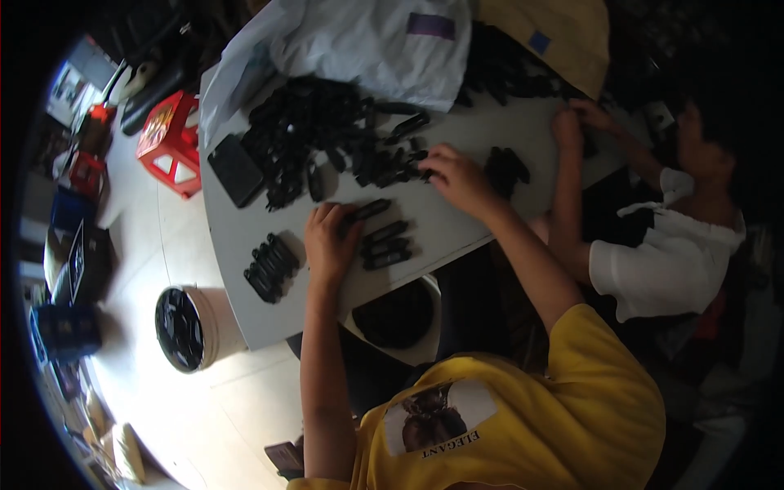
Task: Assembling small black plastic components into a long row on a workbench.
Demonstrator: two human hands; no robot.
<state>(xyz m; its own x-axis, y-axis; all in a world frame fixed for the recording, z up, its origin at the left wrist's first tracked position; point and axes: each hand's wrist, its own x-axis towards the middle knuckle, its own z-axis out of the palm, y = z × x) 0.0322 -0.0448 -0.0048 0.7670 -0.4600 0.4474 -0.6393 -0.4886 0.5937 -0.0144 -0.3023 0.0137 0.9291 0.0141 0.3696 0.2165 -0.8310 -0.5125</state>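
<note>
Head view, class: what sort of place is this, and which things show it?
Probably a small workshop or home workroom: a heap of black pieces lies on a grey table, a bucket stands beside it, and a second person is there too.

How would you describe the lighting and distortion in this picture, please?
In the head view, bright glare washes out the floor at left; the right side, around the co-worker, is much darker; fisheye distortion seems to bow the table edge; the heaped black pieces blend together, their outlines hard to separate.
</note>
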